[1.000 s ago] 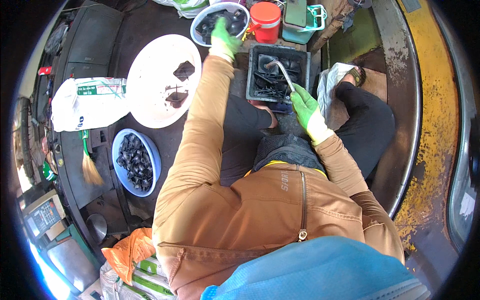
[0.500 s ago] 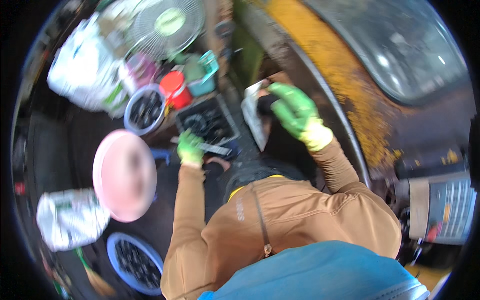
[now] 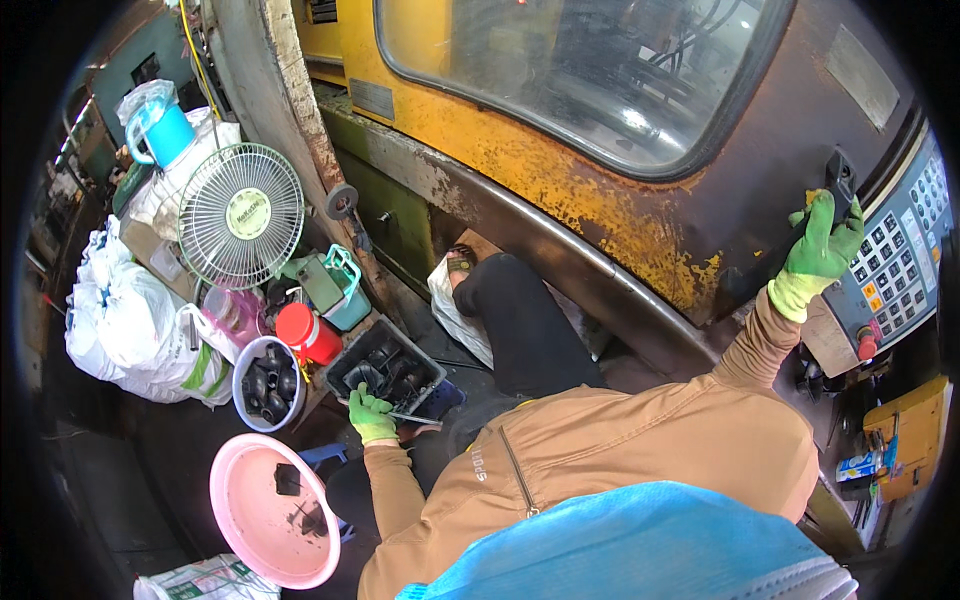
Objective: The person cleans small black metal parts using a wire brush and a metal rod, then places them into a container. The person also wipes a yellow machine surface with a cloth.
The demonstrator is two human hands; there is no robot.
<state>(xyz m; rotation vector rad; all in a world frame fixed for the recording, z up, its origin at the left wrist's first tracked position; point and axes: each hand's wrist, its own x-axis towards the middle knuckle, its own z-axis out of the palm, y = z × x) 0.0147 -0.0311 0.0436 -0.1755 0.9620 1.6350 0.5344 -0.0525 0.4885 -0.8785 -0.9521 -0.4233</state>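
My right hand (image 3: pixel 822 255), in a green glove with a yellow cuff, reaches far to the right. Its fingers close around the black handle (image 3: pixel 841 178) of the worn yellow-and-brown machine door (image 3: pixel 640 215). My left hand (image 3: pixel 372 416), gloved the same way, is at the near edge of a dark rectangular bin (image 3: pixel 437 372) filled with black moulded parts (image 3: pixel 385 362). The left fingers are curled at the bin's rim; what they hold, if anything, cannot be made out.
A control panel (image 3: pixel 890 262) with buttons and a red knob stands beside my right hand. To the left are a pink basin (image 3: pixel 240 500) with black pieces, a bluish tub (image 3: pixel 243 412) of black parts, a red container (image 3: pixel 308 333), a fan (image 3: pixel 243 213) and white bags (image 3: pixel 135 325).
My right hand has moved from above my legs out to the door handle on the right. The view has swung toward the machine. My left hand stays by the bin.
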